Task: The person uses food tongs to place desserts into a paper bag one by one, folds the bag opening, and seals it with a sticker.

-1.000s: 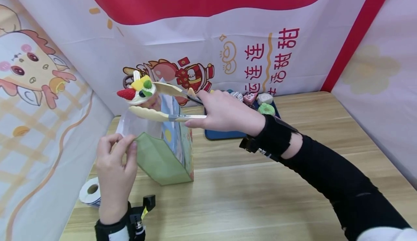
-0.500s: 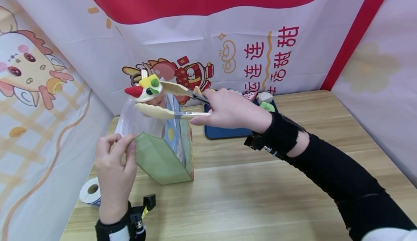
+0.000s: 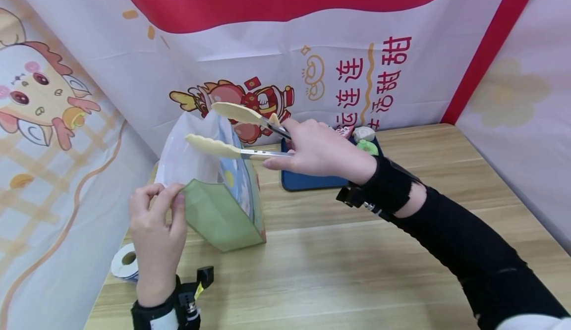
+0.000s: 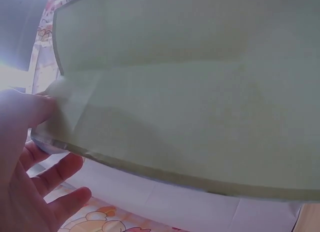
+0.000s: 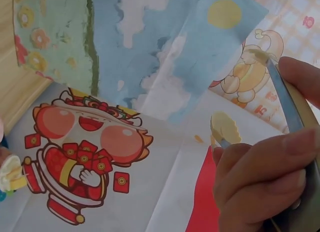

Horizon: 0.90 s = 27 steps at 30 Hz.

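Observation:
At its near left corner, my left hand [image 3: 158,236] pinches the rim of a paper bag [image 3: 218,216]. The bag is green at its base and stands with its mouth up. In the left wrist view, the thumb presses the bag's side [image 4: 175,107] with fingers behind it. My right hand [image 3: 323,149] holds a pair of tongs [image 3: 267,155] with cream scalloped tips above the bag's mouth. Those tips are spread apart, with nothing between them. The right wrist view shows the bag's sky-blue side [image 5: 170,47] near a tong tip [image 5: 226,127]. The bag's inside is hidden.
A blue tray [image 3: 308,182] with small sweet-like pieces, including a green one [image 3: 368,146], lies behind the right hand, partly covered by it. A white roll [image 3: 125,263] stands left of the left wrist. Printed cloth hangs behind and at both sides of the wooden table [image 3: 357,265].
The fruit-topped dessert cup between the tongs above the bag is now out of sight. The tongs shifted slightly right and are empty. The left hand has stayed at the bag's rim.

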Motion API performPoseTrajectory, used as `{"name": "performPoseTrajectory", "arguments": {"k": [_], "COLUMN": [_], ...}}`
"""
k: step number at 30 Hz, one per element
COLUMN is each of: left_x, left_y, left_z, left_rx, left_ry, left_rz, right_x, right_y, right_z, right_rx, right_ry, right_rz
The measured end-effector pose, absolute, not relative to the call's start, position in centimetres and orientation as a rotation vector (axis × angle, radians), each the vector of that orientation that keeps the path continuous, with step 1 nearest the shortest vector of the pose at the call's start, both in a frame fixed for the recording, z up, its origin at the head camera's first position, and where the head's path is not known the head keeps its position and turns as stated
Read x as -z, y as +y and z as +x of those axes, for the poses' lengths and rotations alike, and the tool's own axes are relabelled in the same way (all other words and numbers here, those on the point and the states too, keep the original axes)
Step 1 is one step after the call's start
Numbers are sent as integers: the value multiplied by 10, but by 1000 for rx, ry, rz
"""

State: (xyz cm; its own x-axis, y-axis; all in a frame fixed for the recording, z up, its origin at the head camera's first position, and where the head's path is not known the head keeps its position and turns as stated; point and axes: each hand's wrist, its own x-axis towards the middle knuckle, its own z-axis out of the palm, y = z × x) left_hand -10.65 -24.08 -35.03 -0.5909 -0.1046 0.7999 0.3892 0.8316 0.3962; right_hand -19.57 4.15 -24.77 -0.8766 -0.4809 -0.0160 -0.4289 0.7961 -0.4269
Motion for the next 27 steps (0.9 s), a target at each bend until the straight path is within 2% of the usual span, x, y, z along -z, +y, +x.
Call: {"name": "performPoseTrajectory", "arguments": {"k": [7,14,27], "left_x": [349,348,347], "left_y": [-240,-240,-239], "left_z": [-105,-104,-102], "left_rx": [677,677,671], "left_ry": [-2110,-2117,-2122], "left_rz": [-215,-214,-217], "right_x": [254,266,316], "right_y": [62,85,123], "right_z": [-199,-203,-215], "right_rx": [802,794,636], "right_ry": [2874,2954,3009], "right_rz": [-737,-617,-443]}}
